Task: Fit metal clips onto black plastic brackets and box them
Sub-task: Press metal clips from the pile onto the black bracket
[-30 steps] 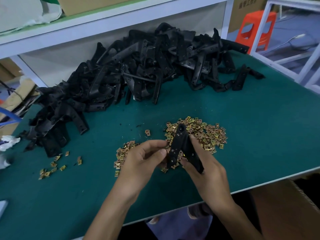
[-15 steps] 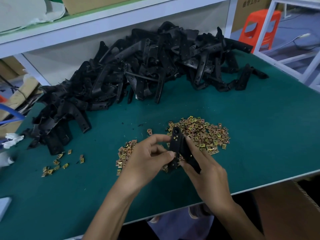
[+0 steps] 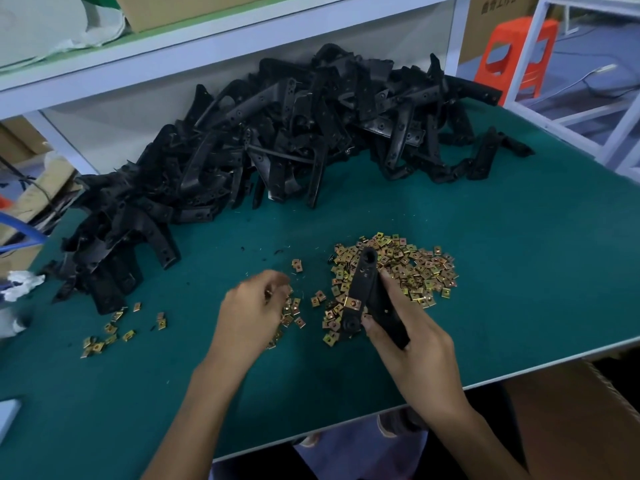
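Nearest you, at your right below the front edge of the counter [image 3: 519,271], stands a brown carton [image 3: 588,396]. Its inside is out of view, so no boxed count can be confirmed.

Your right hand [image 3: 415,344] is clamped round one arm of a black bracket [image 3: 360,282], held low over the counter at the near edge of the clips. One metal clip [image 3: 353,303] is seated partway along the bracket's other arm. The holes toward the bracket's tip show bare.

Your left hand [image 3: 252,310] is apart from the bracket, fingers curled down over a small cluster of loose clips [image 3: 294,311]. Blur prevents me from telling whether a clip is pinched.

Behind the bracket lies the main clip pile [image 3: 412,268], plentiful. A few stray clips [image 3: 104,341] sit well off to your left.

Further back, a large heap of brackets [image 3: 294,140] runs across the counter beneath the shelf [image 3: 207,50]. None shows a clip fitted.

Assessment: the job looks early. This bracket is judged part-fitted, the bulk of the stock is untouched, and boxing is unverified.

Writing: a printed carton [image 3: 498,8] at top right carries dark characters, too small and cut off to read. No brand is visible elsewhere.
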Motion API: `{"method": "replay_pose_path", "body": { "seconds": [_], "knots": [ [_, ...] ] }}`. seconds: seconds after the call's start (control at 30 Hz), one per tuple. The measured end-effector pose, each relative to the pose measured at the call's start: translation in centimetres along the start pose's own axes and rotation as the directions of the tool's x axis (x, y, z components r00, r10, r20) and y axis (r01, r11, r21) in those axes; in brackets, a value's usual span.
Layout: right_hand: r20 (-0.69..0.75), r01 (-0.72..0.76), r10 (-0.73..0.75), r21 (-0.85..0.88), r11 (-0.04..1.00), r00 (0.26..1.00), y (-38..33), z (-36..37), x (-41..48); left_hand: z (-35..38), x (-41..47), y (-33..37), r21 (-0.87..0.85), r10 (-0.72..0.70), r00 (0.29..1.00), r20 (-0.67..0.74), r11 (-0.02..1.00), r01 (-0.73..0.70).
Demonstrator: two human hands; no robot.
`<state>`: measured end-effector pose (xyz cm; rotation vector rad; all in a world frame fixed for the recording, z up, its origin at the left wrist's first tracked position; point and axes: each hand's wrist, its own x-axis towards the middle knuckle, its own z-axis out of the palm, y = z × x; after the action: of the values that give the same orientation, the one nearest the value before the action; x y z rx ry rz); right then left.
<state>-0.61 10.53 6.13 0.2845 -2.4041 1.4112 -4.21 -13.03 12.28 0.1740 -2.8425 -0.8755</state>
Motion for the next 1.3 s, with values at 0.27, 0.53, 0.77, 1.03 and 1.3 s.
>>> {"method": "replay_pose_path", "body": {
  "seconds": [0.27,0.53,0.77,1.03,1.3],
  "knots": [
    [-0.012,0.011,-0.011,-0.027,1.0,1.0,0.1,0.0,0.1,3.7,0.1,0.6,0.205,0.192,0.979,0.06,0.958,-0.201],
    [0.002,-0.016,0.016,-0.041,0.999,1.0,0.1,0.1,0.0,2.9,0.1,1.1,-0.026,0.039,0.997,0.063,0.999,-0.037],
    [-0.001,-0.004,0.004,-0.059,0.998,1.0,-0.1,0.1,0.0,-0.5,-1.2,4.8,-0.534,0.038,0.992,0.119,0.845,0.032],
    [0.033,0.02,-0.018,-0.053,0.998,0.999,-0.2,0.1,-0.2,-0.9,-1.5,7.3,-0.677,0.039,0.977,0.211,0.727,0.118],
    [0.035,0.026,-0.023,-0.096,0.995,0.999,-0.4,0.2,-0.1,-0.6,-1.7,7.3,-0.753,-0.003,0.981,0.194,0.64,0.151]
  ]
}}
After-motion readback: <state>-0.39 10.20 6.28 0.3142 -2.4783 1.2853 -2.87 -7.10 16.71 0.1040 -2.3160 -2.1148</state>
